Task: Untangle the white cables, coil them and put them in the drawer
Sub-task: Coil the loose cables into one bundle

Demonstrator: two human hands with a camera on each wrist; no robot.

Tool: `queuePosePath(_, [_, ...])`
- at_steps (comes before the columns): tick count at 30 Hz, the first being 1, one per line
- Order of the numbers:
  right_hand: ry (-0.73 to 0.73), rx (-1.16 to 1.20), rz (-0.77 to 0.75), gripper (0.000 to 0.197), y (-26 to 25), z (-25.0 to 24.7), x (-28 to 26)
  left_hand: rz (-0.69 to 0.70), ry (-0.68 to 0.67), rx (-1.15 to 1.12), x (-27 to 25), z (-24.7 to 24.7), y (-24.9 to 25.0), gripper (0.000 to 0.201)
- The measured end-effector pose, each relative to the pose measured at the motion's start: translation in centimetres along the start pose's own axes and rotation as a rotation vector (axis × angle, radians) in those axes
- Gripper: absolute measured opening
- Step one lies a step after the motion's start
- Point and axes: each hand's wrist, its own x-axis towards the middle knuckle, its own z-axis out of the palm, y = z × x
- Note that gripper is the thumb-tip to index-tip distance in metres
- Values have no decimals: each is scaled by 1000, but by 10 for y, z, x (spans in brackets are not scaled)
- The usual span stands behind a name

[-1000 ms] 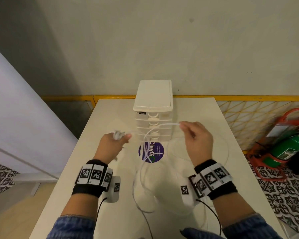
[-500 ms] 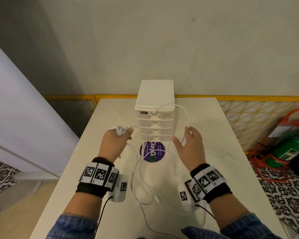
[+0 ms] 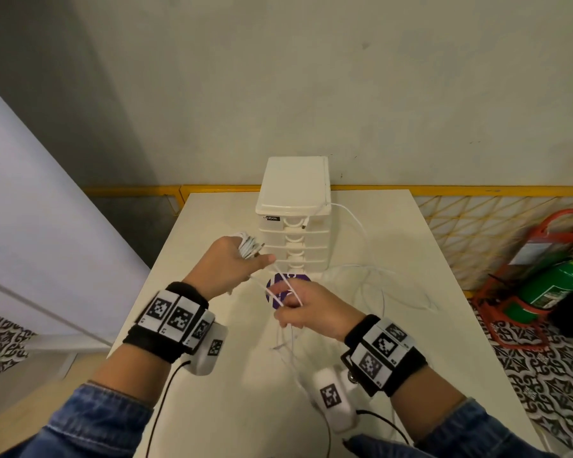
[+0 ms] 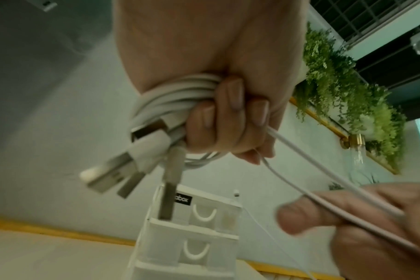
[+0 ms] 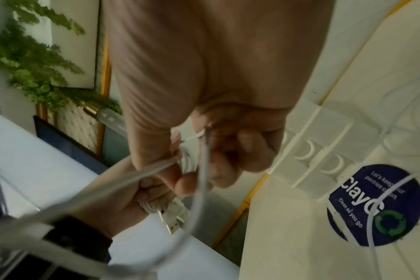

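Head view: left hand (image 3: 227,267) was raised over the table (image 3: 232,408), fingers curled tight around a coiled bundle of white cables (image 3: 248,246), plug ends sticking out toward the drawer unit (image 3: 293,213). Right hand (image 3: 308,309) sat just below and right of the left, pinching two white strands (image 3: 286,290) that ran up to the left hand. More loose cable (image 3: 377,285) lay in loops on the table right of the drawer unit; one strand went up over the unit's top right corner. Drawers all looked pushed in. A round purple sticker (image 3: 278,300) was on the table in front of the unit, partly behind the right hand. A green fire extinguisher (image 3: 556,285) stood on the floor at far right.

Left wrist view: left hand (image 4: 204,66) gripped the coil (image 4: 173,91), fingertips (image 4: 235,94) wrapped over it. Several USB plugs (image 4: 122,170) hung out of the bundle, blurred. One strand (image 4: 324,178) left the fist and ran down to the right hand (image 4: 362,227), held between thumb and fingers there. Drawer unit (image 4: 192,236) was below, drawers closed.

Right wrist view: right hand (image 5: 216,75) had fingers curled, pinching thin cable (image 5: 203,170) that looped down in front. Left hand (image 5: 122,204) was behind it with the coil and plugs (image 5: 170,214). Drawer unit (image 5: 312,145) and sticker (image 5: 377,206) were at right; a strand crossed the sticker.
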Motion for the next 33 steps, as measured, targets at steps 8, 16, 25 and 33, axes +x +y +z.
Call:
queuePosePath(8, [-132,-213,-70,22,21,19,-19,14,-34,225,6,-43,-18,28])
queuePosePath(16, [357,-802,-290,19,25,-34,-19,-58,-582,202,-26,-26,-44,35])
queuePosePath(25, [417,-592,-377,34,55,-23,-9,10,-321,-891,-35,-4,-28,28])
queuePosePath(33, [595,-210,-241,22,67,-26,-29,58,-205,-1099,-21,-47,-42,29])
